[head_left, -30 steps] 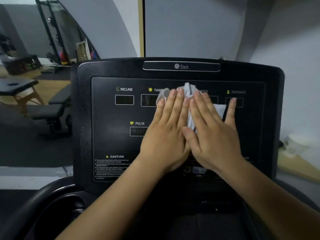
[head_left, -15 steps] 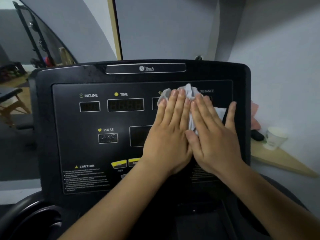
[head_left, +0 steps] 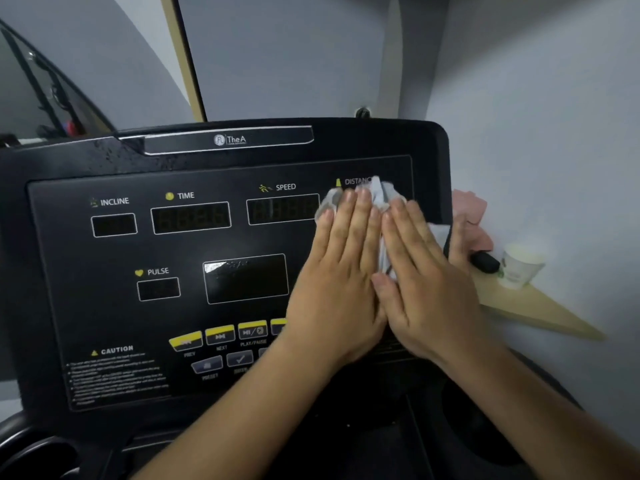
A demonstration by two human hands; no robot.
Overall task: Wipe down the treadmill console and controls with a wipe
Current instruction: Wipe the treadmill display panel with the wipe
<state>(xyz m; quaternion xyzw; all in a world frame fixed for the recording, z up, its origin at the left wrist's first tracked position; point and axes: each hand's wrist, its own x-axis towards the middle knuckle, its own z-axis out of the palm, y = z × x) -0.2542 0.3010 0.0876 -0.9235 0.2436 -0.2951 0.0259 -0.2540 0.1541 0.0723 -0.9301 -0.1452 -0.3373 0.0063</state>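
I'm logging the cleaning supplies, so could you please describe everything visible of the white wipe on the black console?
The crumpled white wipe looks thin and papery. It is pressed flat against the black treadmill console, upper right, covering the DISTANCE label's end. The left hand and right hand lie open on it, hiding most; edges show around the fingers.

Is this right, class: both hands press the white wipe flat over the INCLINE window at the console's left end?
Not quite. The head view shows both hands pressing the white wipe at the console's right end, by the DISTANCE label.
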